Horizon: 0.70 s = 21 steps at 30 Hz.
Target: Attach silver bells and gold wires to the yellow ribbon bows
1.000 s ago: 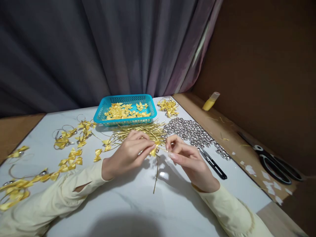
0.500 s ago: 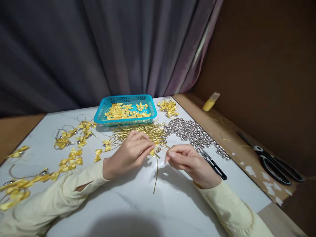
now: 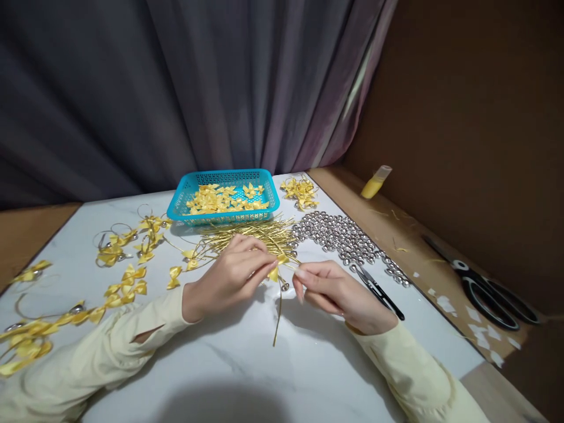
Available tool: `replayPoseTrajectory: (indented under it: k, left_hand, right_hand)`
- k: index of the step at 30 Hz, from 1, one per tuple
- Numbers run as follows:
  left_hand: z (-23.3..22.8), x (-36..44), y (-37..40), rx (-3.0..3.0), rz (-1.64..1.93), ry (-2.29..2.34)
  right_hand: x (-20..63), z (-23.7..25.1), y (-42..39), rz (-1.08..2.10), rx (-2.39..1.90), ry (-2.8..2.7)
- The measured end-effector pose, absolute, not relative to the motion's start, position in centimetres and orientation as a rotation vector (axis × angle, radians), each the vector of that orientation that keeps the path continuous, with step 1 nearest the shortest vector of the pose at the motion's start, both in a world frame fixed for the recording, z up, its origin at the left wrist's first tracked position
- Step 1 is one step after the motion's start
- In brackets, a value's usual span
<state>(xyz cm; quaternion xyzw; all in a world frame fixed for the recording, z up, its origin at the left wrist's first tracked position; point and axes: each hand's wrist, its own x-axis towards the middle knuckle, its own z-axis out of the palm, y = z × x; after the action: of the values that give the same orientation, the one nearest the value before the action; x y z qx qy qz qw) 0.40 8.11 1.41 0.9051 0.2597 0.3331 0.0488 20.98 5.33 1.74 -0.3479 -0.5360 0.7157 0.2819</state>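
Note:
My left hand [image 3: 235, 273] is closed in a pinch on a yellow ribbon bow [image 3: 274, 272], which pokes out past the fingertips. A small silver bell [image 3: 284, 287] hangs just below the bow. From there a gold cord [image 3: 278, 323] dangles over the white tabletop. My right hand [image 3: 337, 288] is closed too, its thumb and forefinger pinching a thin gold strand that runs toward the bow. Behind both hands lies a heap of cut gold cords [image 3: 247, 233]. A mass of silver bells [image 3: 341, 235] spreads to the right.
A blue basket [image 3: 176, 200] of yellow bows stands at the back. Finished-looking bow pieces [image 3: 300, 191] lie right of it, and more bows [image 3: 127, 285] at left. Black thread snips [image 3: 383, 296] rest by my right wrist. Large scissors [image 3: 489, 299] and a yellow bottle [image 3: 374, 183] are further right.
My right hand has turned slightly, and its thumb and forefinger now pinch nearer the strand's end. The silver bell has dropped lower, below the bow. My left hand has barely moved.

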Motion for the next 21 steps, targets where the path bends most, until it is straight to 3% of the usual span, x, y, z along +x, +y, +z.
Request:
replayPoseTrajectory:
  k: [10, 16, 21]
  left_hand:
    - [1.56, 0.23, 8.20, 2.714, 1.011, 0.837]
    - [1.70, 0.54, 8.05, 2.727, 0.979, 0.755]
    - [1.74, 0.66, 7.84, 2.721, 0.932, 0.743]
  right_hand:
    - [20.64, 1.73, 4.91, 1.790, -1.092, -1.619]
    - [20.26, 2.25, 5.07, 1.461, -1.120, -1.676]
    - [20.08, 1.66, 5.20, 1.688, -1.161, -1.569]
